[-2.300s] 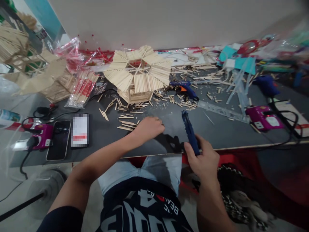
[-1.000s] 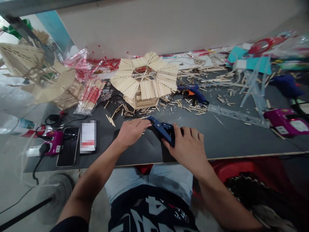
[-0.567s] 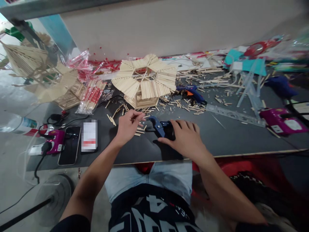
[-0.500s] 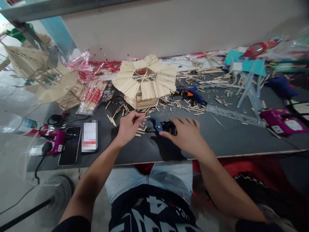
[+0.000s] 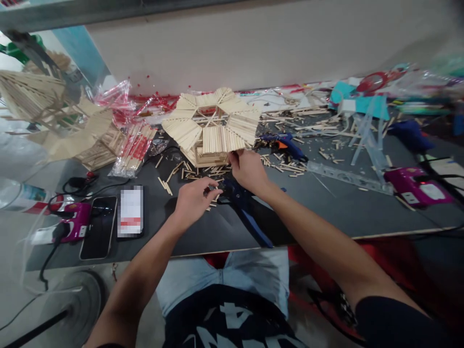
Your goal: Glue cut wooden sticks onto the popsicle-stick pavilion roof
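My left hand (image 5: 194, 200) is closed in a pinch over the table, left of a blue-handled hand cutter (image 5: 250, 217). A pale bit shows at its fingertips, too small to make out. The cutter lies on the dark tabletop, handles toward me, its head partly hidden by my right hand (image 5: 250, 171). That hand's fingers are pinched together at the lower right edge of a round, petal-like model of wooden sticks (image 5: 217, 135). Whatever is between them is hidden. Short cut sticks (image 5: 212, 173) lie scattered below the model.
A blue glue gun (image 5: 290, 145) and clear plastic strip (image 5: 348, 179) lie right of the model. Purple power strips (image 5: 416, 186) stand at both ends. Two phones (image 5: 98, 227), bagged sticks (image 5: 132, 147) and a second stick model (image 5: 97, 133) are at left.
My right hand has let go of the cutter, leaving it on the table, and has moved up and left to the model's edge. The left hand stays pinched in nearly the same place.
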Tool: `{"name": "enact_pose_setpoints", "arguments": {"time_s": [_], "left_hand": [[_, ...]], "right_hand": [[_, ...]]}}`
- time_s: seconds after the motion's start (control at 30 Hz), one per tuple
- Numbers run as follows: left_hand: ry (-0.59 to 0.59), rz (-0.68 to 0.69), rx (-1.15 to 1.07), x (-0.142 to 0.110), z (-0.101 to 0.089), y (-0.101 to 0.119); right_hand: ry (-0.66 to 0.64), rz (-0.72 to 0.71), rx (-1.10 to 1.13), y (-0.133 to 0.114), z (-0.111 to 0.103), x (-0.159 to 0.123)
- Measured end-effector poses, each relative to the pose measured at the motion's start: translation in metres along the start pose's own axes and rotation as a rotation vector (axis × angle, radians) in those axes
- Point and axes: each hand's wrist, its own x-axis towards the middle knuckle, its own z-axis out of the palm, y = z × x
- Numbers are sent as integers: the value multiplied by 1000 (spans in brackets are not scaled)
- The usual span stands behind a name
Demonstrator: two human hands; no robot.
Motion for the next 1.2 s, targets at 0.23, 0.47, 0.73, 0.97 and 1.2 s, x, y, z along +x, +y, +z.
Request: {"name": "enact_pose_setpoints", "arguments": {"time_s": [0.23, 0.47, 0.73, 0.97, 1.2], "left_hand": [[-3, 194, 80, -2, 4, -4], [56, 400, 46, 2, -12, 0], [97, 375, 4, 21, -20, 22], [76, 367, 41, 36, -43, 46], [-37, 418, -8, 84, -79, 81]], "right_hand": [[-16, -98, 6, -2, 4, 1], [189, -69, -32, 48, -34, 0], [355, 509, -222, 116, -39, 14], [202, 560, -265, 125, -18, 10], [115, 524, -323, 134, -23, 13]]}}
